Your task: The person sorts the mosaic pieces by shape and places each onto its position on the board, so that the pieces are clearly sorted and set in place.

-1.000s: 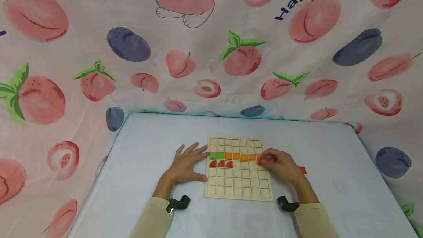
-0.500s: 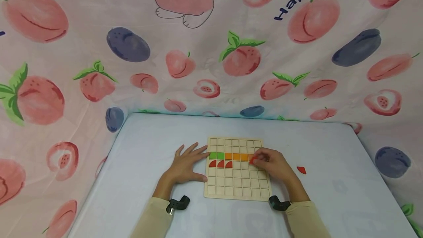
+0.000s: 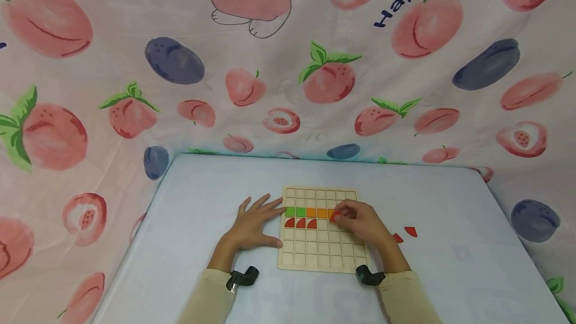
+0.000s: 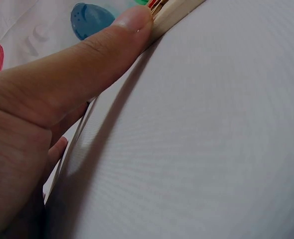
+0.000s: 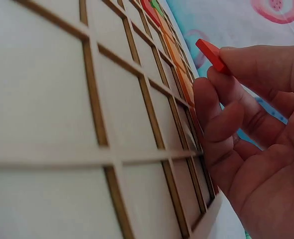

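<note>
A wooden grid board point(image 3: 324, 259) lies on the table. One row carries green tiles point(image 3: 295, 212) and orange tiles point(image 3: 316, 213), partly covered by the right hand. Below them sit three red quarter-round tiles point(image 3: 301, 223) at the left. My right hand point(image 3: 362, 221) hovers over the board, pinching a red tile point(image 5: 213, 56) between thumb and fingertips, tilted and apart from the grid in the right wrist view. My left hand point(image 3: 256, 224) lies with fingers spread at the board's left edge, its thumb point(image 4: 132, 27) touching that edge in the left wrist view.
Two red pieces lie on the table right of the board: one point(image 3: 411, 232) fully visible, the other point(image 3: 398, 238) beside the right forearm. Each wrist wears a black camera. A fruit-print cloth point(image 3: 279, 89) hangs behind the white table point(image 3: 225, 174).
My right hand has moved left across the board with the red tile. A second loose red piece has come into view beside the forearm. My left hand has stayed put.
</note>
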A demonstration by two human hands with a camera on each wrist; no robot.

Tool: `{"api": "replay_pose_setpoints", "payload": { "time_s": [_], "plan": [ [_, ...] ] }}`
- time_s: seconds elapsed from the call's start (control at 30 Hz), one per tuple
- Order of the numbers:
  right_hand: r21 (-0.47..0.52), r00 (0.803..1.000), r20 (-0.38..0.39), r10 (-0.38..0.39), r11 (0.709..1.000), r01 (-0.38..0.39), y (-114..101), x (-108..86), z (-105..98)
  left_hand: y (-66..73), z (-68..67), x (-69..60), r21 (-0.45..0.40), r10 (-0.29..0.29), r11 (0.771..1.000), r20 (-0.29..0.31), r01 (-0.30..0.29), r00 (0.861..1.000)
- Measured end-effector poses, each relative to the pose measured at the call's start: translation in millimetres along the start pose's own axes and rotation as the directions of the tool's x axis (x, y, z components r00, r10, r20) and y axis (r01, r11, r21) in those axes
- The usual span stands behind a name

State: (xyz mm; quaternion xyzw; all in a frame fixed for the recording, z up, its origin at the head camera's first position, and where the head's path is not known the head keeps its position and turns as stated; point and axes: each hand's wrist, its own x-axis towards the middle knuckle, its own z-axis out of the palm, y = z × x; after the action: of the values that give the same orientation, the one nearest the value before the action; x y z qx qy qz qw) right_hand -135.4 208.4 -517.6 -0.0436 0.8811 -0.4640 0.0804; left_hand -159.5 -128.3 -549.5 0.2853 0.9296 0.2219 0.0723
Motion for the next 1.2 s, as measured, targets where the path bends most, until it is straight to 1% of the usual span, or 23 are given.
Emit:
{"api": "replay_pose_setpoints", "payload": {
  "time_s": [0.27,0.43,0.57,0.67,0.93,1.2],
  "plan": [
    [0.009,0.999,0.021,-0.03,1.0,0.029,-3.3,3.4,8.3,0.0,-0.2,0.1,0.003,0.004,1.0,0.002,-0.004,1.0],
    [0.004,0.997,0.037,-0.065,0.998,0.065,-1.9,6.7,12.9,0.4,-0.7,0.0,0.0,0.009,1.0,0.0,-0.009,1.0],
    [-0.006,0.998,0.041,-0.053,0.999,0.053,-1.0,8.7,16.2,0.9,-1.0,-0.1,0.0,0.012,1.0,-0.004,-0.012,1.0],
    [0.006,0.999,0.036,-0.024,1.0,0.023,-0.6,9.5,17.3,1.0,-0.8,-0.1,0.001,0.011,1.0,-0.007,-0.011,1.0],
    [0.031,0.999,0.033,0.015,0.999,-0.016,-0.2,10.4,17.9,0.4,0.3,-0.4,-0.005,0.009,1.0,-0.008,-0.009,1.0],
    [0.061,0.999,0.038,0.013,0.998,-0.015,-2.1,11.4,18.2,-0.3,0.3,0.1,0.006,0.005,1.0,0.001,-0.005,1.0]
  ]
}}
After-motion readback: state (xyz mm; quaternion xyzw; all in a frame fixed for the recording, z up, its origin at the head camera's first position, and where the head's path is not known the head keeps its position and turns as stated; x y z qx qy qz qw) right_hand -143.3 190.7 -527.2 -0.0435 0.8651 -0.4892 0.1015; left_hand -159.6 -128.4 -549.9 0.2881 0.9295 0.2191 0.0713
